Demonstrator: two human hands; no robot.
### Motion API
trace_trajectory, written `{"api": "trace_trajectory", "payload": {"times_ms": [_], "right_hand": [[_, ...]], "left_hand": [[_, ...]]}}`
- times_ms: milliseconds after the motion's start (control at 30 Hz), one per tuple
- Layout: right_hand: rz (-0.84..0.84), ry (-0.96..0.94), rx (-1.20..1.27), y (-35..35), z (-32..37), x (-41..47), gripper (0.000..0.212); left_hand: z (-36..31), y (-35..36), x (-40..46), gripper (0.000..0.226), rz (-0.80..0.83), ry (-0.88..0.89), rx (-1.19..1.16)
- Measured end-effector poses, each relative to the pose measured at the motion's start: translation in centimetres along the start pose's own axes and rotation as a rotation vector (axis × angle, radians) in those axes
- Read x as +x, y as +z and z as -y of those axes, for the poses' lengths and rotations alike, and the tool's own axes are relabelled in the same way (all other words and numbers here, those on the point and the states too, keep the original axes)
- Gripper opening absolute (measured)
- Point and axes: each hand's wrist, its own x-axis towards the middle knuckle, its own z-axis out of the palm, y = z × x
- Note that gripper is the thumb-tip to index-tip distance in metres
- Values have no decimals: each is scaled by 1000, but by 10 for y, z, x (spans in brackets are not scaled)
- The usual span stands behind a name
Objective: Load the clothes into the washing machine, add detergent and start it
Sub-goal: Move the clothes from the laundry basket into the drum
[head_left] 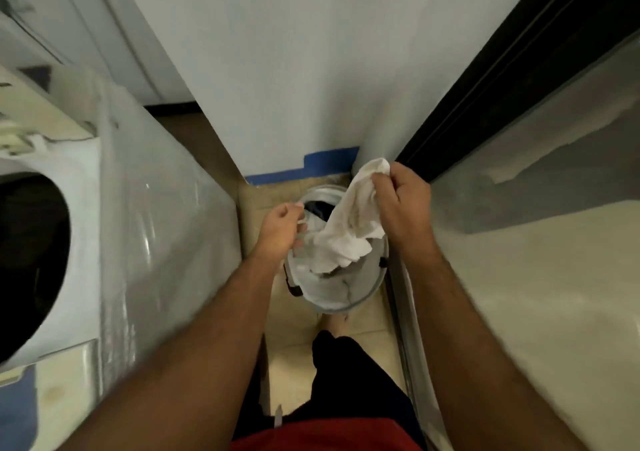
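Right now your right hand (403, 205) grips a white cloth (349, 229) lifted above the pale bucket (363, 298) on the floor, while your left hand (282, 229), fingers loosely curled, seems to pinch a bit of fabric at the rim. The washing machine (114, 208) stands open to your left. Because the cloth hangs loose, its trailing end could snag the bucket rim or drop to the tiles as you swing it across

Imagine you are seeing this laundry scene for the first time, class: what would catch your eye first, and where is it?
First the white cloth at the centre, gripped by the right hand and hanging over a pale bucket of laundry on the floor. The left hand reaches in beside it, fingers curled at the cloth's edge. At far left gapes the dark round opening of the washing machine, and a strip of blue tape marks the wall's foot.
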Motion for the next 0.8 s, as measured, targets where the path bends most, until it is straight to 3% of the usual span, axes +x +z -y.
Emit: {"api": "trace_trajectory", "payload": {"times_ms": [67,167,233,333,467,533,633,800], "right_hand": [[-94,-72,-90,-5,23,-3,29],[88,-22,-325,0,40,-1,32],[77,-47,-345,-6,60,8,38],[24,-95,-180,-27,104,22,42],[245,-133,126,-59,158,42,43],[329,-131,275,-74,178,49,35],[260,-143,402,-95,203,60,27],[223,-100,555,-116,233,62,18]], "left_hand": [[-21,-5,-16,17,6,54,-1],[-40,-13,-29,15,34,120,39],[-54,-18,-38,18,60,158,94],[-74,-19,-45,55,107,283,253],[-110,-13,-59,91,198,400,334],[-128,-9,-66,77,207,443,355],[-157,-6,-80,19,192,533,332],[-202,-10,-113,23,176,534,109]]}}
